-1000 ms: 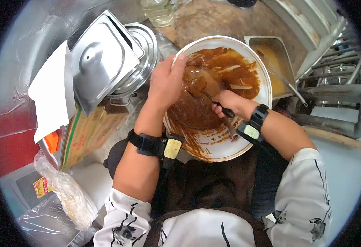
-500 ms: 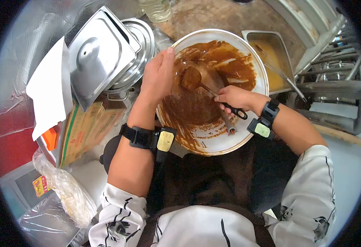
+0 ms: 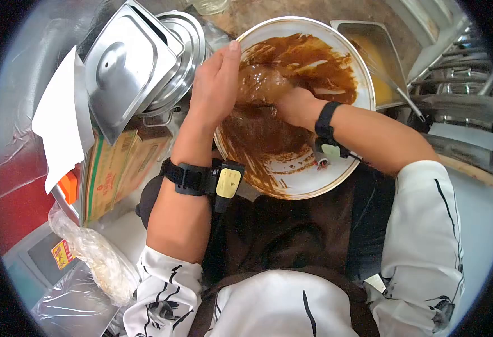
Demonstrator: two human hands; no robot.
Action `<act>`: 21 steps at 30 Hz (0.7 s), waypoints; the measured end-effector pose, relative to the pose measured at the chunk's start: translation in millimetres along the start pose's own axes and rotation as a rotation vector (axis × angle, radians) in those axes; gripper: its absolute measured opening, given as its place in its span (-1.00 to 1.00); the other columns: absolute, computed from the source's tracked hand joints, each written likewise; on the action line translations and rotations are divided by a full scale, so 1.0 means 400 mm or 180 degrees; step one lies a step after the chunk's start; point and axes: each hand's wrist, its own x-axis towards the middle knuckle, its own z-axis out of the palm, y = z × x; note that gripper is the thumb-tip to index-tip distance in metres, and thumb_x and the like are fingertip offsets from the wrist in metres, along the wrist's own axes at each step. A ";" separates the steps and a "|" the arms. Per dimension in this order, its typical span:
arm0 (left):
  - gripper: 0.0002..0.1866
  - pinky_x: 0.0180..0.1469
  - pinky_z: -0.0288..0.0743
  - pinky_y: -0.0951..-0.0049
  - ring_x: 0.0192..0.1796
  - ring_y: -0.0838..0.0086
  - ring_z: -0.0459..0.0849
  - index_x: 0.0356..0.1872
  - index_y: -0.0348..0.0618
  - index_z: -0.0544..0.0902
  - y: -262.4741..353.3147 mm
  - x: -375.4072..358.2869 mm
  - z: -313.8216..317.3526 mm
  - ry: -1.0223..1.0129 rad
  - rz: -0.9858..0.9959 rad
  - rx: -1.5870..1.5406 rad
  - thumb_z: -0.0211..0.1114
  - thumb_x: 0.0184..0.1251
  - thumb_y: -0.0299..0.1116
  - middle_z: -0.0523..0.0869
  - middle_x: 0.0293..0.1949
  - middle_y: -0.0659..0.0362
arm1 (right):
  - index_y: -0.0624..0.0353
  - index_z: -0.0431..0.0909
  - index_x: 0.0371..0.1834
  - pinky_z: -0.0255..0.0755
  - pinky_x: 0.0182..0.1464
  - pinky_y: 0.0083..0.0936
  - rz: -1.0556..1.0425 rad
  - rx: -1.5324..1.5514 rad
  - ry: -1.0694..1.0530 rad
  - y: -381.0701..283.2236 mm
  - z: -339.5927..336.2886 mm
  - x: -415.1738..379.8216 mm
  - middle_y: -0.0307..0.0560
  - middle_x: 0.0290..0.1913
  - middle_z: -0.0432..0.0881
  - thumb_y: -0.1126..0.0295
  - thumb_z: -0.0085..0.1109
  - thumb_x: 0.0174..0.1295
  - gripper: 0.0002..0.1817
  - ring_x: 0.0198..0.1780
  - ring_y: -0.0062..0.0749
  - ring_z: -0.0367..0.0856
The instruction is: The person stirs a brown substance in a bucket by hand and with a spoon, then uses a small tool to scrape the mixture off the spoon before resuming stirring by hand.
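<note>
A large white bowl with a gold rim holds brown sauce, which is smeared up its far wall. My left hand is closed on the bowl's left rim, thumb along the edge. My right hand is low inside the bowl, back of the hand upward and fingers curled out of sight. The ladle that it held a moment before is mostly hidden beneath it. Glossy, lighter brown liquid shows just beyond the fingers. A second tool's handle end lies against the near wall.
Behind right, a metal pan holds yellowish liquid and a whisk. Stacked steel lids and a cardboard box stand at left, with a plastic bag nearer me. Metal racks line the right side.
My right hand has moved left and up in the view and turned over, so the ladle's black handle no longer shows. My left hand stays on the rim.
</note>
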 end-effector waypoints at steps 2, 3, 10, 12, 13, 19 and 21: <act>-0.44 -0.10 0.40 0.33 -0.29 0.31 0.51 -0.22 -0.40 0.57 0.002 -0.001 0.001 0.0013 -0.0080 0.0046 -0.06 0.44 0.04 0.60 -0.41 -0.09 | 0.17 0.66 -0.41 0.52 -0.25 -0.26 -0.0254 -0.0037 0.0116 0.003 0.034 0.020 0.06 -0.29 0.67 0.44 0.08 0.04 -0.84 -0.22 -0.07 0.65; -0.44 -0.10 0.40 0.33 -0.29 0.31 0.51 -0.22 -0.40 0.57 -0.009 0.001 0.004 0.0004 -0.0091 0.0051 -0.06 0.44 0.04 0.60 -0.41 -0.09 | 0.17 0.67 -0.40 0.52 -0.24 -0.27 -0.0515 -0.0094 0.0234 0.006 0.056 0.033 0.06 -0.27 0.67 0.43 0.07 0.05 -0.84 -0.22 -0.08 0.65; -0.44 -0.09 0.40 0.30 -0.30 0.22 0.49 -0.25 -0.41 0.55 -0.060 -0.001 -0.002 0.0092 -0.0009 -0.0097 -0.12 0.47 0.01 0.59 -0.40 -0.13 | 0.19 0.68 -0.39 0.49 -0.18 -0.22 -0.0872 -0.0825 -0.1201 -0.015 0.184 0.077 0.04 -0.29 0.67 0.43 0.07 0.03 -0.81 -0.27 -0.07 0.62; -0.44 -0.09 0.40 0.29 -0.30 0.20 0.50 -0.25 -0.40 0.54 -0.061 -0.004 -0.008 0.0110 0.0017 -0.0130 -0.13 0.48 0.01 0.59 -0.40 -0.15 | 0.23 0.67 -0.40 0.49 -0.18 -0.20 -0.1362 -0.0696 -0.1472 -0.058 0.076 0.032 0.07 -0.28 0.67 0.44 0.06 0.04 -0.81 -0.27 -0.01 0.63; -0.44 -0.09 0.40 0.28 -0.29 0.16 0.52 -0.24 -0.40 0.55 -0.055 -0.008 -0.014 0.0067 -0.0083 0.0020 -0.13 0.48 0.01 0.60 -0.39 -0.17 | 0.23 0.67 -0.40 0.49 -0.18 -0.20 -0.1366 -0.0699 -0.1469 -0.064 0.048 0.021 0.07 -0.28 0.67 0.44 0.06 0.04 -0.81 -0.27 -0.01 0.63; -0.44 -0.07 0.40 0.25 -0.24 0.06 0.57 -0.19 -0.38 0.56 -0.065 0.004 -0.004 0.0115 -0.0001 0.0033 -0.12 0.47 0.03 0.61 -0.33 -0.23 | 0.26 0.66 -0.31 0.49 -0.17 -0.15 -0.0377 0.0529 -0.0841 -0.015 -0.043 -0.048 0.14 -0.25 0.67 0.43 0.05 0.10 -0.80 -0.17 0.05 0.65; -0.44 -0.07 0.40 0.25 -0.23 0.05 0.57 -0.17 -0.38 0.56 -0.053 0.004 0.001 0.0146 0.0047 0.0044 -0.11 0.47 0.03 0.61 -0.31 -0.24 | 0.05 0.51 0.09 0.51 -0.13 -0.12 0.0101 0.0687 -0.1085 0.016 -0.082 -0.069 0.14 -0.19 0.67 0.37 0.18 0.04 -0.55 -0.14 0.00 0.66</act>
